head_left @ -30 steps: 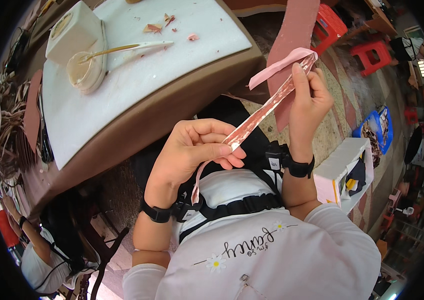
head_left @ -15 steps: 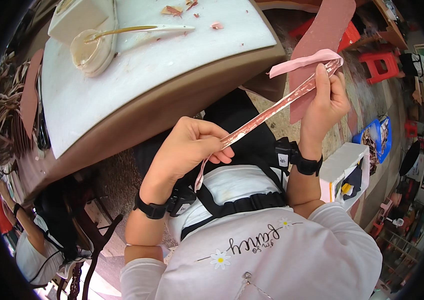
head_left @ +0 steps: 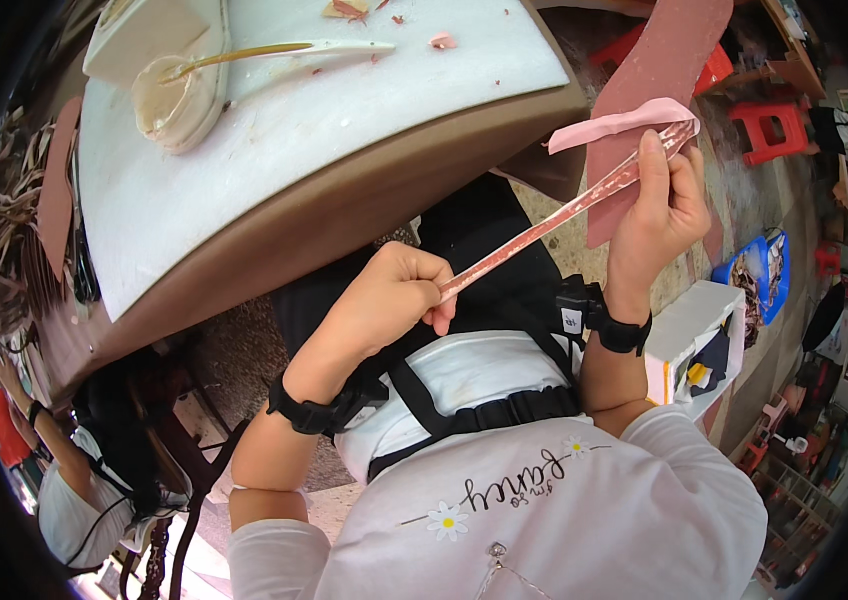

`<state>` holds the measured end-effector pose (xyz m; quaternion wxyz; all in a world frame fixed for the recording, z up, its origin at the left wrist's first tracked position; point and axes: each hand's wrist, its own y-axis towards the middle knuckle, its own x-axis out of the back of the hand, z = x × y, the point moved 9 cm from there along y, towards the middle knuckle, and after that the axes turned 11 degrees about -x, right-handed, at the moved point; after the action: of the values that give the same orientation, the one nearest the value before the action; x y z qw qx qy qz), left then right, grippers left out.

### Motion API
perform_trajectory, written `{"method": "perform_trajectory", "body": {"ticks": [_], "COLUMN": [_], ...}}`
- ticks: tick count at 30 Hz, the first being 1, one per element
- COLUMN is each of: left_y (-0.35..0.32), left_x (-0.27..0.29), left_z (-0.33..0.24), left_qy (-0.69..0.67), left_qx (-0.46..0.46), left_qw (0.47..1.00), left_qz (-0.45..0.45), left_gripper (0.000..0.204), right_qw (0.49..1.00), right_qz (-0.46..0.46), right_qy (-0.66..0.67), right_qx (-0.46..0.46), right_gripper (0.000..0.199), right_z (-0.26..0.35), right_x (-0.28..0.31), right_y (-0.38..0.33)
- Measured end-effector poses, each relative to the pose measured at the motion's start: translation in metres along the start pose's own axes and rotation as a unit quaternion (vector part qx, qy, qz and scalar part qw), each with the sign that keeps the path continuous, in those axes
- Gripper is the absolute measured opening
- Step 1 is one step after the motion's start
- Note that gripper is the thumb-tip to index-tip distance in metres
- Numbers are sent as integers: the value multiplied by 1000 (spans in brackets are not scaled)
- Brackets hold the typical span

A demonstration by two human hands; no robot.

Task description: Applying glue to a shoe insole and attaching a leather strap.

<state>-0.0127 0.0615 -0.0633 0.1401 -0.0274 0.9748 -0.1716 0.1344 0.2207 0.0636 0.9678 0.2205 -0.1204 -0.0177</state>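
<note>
Both hands, left hand (head_left: 394, 300) and right hand (head_left: 659, 210), pinch a pink strip (head_left: 544, 225); a brush (head_left: 264, 50) rests in the glue bowl (head_left: 179, 100).

Bright daylight, sharp, fisheye-bent edges

Matt pink leather-like strip (head_left: 554, 218); smooth white tabletop (head_left: 364, 110).

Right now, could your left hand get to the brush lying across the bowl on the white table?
Probably yes: the left hand grips the pink strip, but nothing blocks the way across the table to the brush.
</note>
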Motion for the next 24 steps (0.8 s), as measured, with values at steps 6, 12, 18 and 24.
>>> {"method": "perform_trajectory", "body": {"ticks": [6,12,18,24], "left_y": [1,2,3,-6], "left_x": [-14,5,-1,1], "left_z": [-4,1,4,4], "left_qy": [-190,48,48,-58], "left_qx": [3,33,37,47], "left_qw": [982,997,998,997], "left_qz": [23,-51,27,17], "left_gripper": [17,15,18,17], "right_qw": [999,1000,1000,998], "right_qz": [-15,-8,-14,-32], "right_qy": [34,11,1,-22], "right_qx": [19,1,17,48], "right_gripper": [22,23,23,24], "right_z": [4,-1,7,9], "right_x": [5,4,2,4], "right_y": [9,6,3,6]}}
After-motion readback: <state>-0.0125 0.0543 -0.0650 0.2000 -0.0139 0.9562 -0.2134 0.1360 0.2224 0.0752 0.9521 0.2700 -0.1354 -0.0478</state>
